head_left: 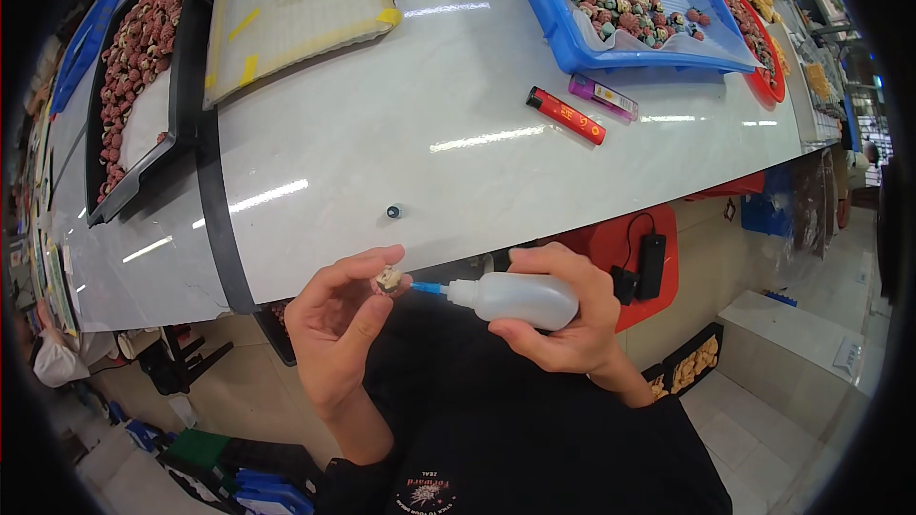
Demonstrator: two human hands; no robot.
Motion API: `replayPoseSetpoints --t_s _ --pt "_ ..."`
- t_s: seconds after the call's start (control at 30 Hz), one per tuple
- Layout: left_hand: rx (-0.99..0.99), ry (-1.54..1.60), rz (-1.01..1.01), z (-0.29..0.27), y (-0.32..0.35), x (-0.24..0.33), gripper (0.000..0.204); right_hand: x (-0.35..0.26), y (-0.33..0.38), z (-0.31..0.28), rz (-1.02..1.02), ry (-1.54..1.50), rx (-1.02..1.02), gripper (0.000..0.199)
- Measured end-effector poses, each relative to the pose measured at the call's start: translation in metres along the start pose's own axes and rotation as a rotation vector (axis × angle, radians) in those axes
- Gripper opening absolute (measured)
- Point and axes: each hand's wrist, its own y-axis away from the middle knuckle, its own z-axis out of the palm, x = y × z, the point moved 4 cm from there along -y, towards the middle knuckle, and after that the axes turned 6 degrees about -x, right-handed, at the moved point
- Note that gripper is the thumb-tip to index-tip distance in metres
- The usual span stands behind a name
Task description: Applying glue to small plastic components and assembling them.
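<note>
Head view shows both hands raised just off the near edge of the glossy whitish tabletop (334,162). Thumb and fingers of the left hand (329,329) are pinched nearly closed around a small rounded cream-and-dark piece (388,279). The right hand (582,310) has its fingers curled around a translucent white plastic squeeze bottle (525,299), lying roughly level, its slim blue nozzle (427,288) aimed at the piece; whether the two touch, I cannot tell. A tiny dark bead-like piece (393,213) lies on the tabletop near its near edge, beyond the left hand. Toward the far right, a red cylindrical lighter (566,115) and a purple lighter (611,100) lie side by side, in front of a blue plastic tray (596,59) of bumpy reddish pieces. A round red plastic basin (780,88) stands by the right edge. Toward the far left are a flat cream board with yellow tape (305,24) and a black plastic tray (138,179) holding more reddish pieces.
</note>
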Motion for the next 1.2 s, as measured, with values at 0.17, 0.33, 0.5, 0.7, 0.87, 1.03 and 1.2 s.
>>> replayPoseSetpoints --t_s 0.17,0.33,0.5,0.7,0.87,1.03,1.2 --pt "-0.074 -0.003 -0.038 0.01 -0.001 -0.003 0.026 -0.018 -0.012 -0.011 -0.09 0.05 0.184 0.061" --pt "-0.098 0.134 -0.015 0.018 0.0 -0.003 0.023 -0.038 -0.027 -0.017 -0.269 0.118 0.269 0.057" --pt "-0.1 0.171 -0.003 0.019 0.0 -0.006 0.022 -0.049 -0.03 -0.016 -0.24 0.213 0.203 0.053" --pt "-0.101 0.193 -0.02 0.018 0.0 -0.008 0.023 -0.051 -0.03 -0.014 -0.247 0.215 0.205 0.053" --pt "-0.1 0.23 -0.029 0.017 -0.002 -0.01 0.024 -0.053 -0.027 -0.011 -0.234 0.241 0.206 0.052" --pt "-0.116 0.217 -0.003 0.015 -0.003 -0.007 0.024 -0.053 -0.024 -0.009 -0.262 0.244 0.252 0.053" --pt "-0.097 0.201 0.0 0.013 -0.004 -0.007 0.024 -0.047 -0.022 -0.01 -0.236 0.227 0.253 0.056"
